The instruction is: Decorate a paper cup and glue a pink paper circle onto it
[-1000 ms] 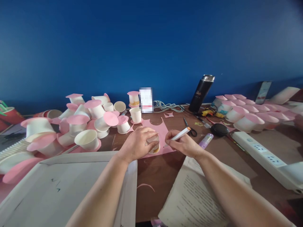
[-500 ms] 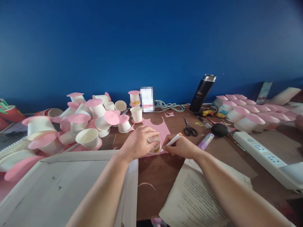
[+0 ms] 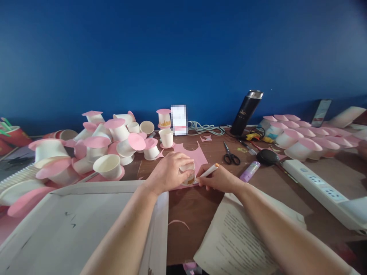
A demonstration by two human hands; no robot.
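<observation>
My left hand is wrapped over a paper cup, which stands on a sheet of pink paper. Fingers and thumb cover much of the cup. Pinched in my right hand is a white pen with an orange end, its tip low against the cup's right side at the paper. Whatever mark the tip leaves is too small to see. The pink sheet has curved cut-outs along its edges. Black-handled scissors lie right of the sheet, and a purple glue stick lies beyond my right wrist.
Several white cups with pink discs crowd the left; more stand in rows at the right. A white box lid lies under my left forearm, a printed page under the right. A black flask and power strip are farther right.
The pen tip has shifted slightly left along the cup's base, and the pen leans a little differently. My left hand keeps its hold on the cup. The whole view has moved slightly.
</observation>
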